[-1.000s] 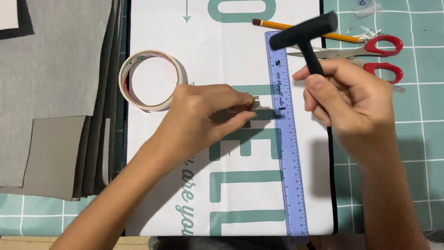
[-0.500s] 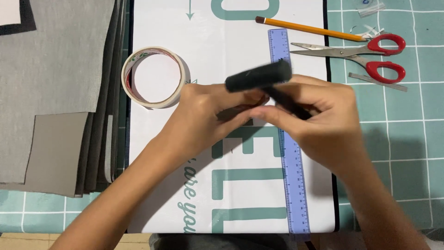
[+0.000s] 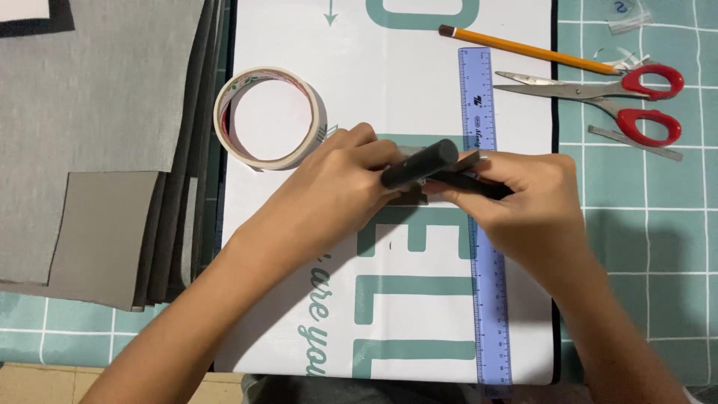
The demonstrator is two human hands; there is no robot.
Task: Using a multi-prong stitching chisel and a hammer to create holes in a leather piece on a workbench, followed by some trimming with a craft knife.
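At the centre of the frame my right hand grips a small black hammer, its head over the purple ruler. My left hand is closed, pinching something too small to tell beneath it, beside the tape roll.

Hammer head blurred – ruler middle hidden under right hand; whatever left fingers pinch unseen.

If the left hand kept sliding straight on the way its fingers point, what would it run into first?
The left hand points right and slightly up across the white sheet. First in line is the black hammer at its fingertips, held by the right hand, with the blue ruler just beyond. Heights are hard to judge from above.
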